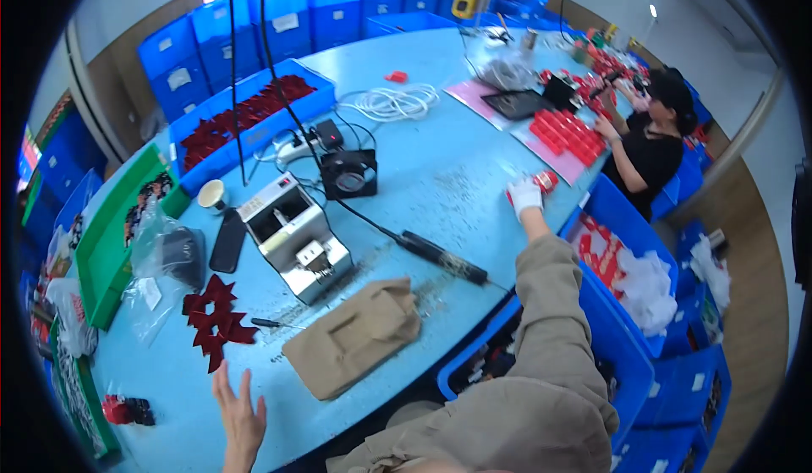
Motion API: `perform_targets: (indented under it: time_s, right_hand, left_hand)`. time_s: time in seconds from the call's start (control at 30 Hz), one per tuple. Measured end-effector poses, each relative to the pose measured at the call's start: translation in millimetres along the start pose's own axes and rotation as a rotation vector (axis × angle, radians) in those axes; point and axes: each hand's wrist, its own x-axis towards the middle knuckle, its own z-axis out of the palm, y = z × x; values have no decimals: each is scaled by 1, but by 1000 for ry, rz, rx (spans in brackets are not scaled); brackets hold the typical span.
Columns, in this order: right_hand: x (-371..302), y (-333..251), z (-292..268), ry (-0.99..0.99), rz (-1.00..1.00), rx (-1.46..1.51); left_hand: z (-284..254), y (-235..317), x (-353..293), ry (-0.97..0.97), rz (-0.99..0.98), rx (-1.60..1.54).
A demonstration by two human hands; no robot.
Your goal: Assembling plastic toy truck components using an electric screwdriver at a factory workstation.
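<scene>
- Left hand [240, 412], bare: grip released, fingers spread and holding nothing, raised at the near left of the blue table [423, 164].
- Ribbon pieces [218, 325], dark red: a loose, overlapping pile on the table, just beyond the left fingertips.
- Right hand [524, 195], in a white glove: reaches across to the table's right side and touches a red item; I cannot tell whether the fingers are clenched around it.
- Red item [548, 182]: near the table's right edge, just beside the glove, partly hidden by it.
- Cloth [355, 338], brown: folded, flat, in front of the machine [292, 240].
- Screwdriver [266, 322]: between ribbon pile and cloth.
- Corded tool [444, 257], black: lies right of the machine, its cord running back to the left.
- Phone [227, 242]: just left of the machine, near a cup [212, 195].
- Trays: 1 blue [323, 96], filled with dark red pieces, and 1 green [100, 274], farther left.
- Co-worker [655, 156] in black: at the right, by rows of red pieces [565, 133].
</scene>
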Motion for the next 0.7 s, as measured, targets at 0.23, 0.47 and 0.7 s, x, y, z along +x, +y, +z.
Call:
perform_targets:
  time_s: [0.23,0.47,0.7]
  right_hand:
    - [-65,-62,-163,95,-13,791]
    - [-190,-84,-311,200,-648,1460]
    - [-372,22,-43,95,797,973]
  left_hand:
    - [18,87,60,115,371,-293]
    - [5,187,139,196,702,-200]
    - [57,145,138,11,505,-293]
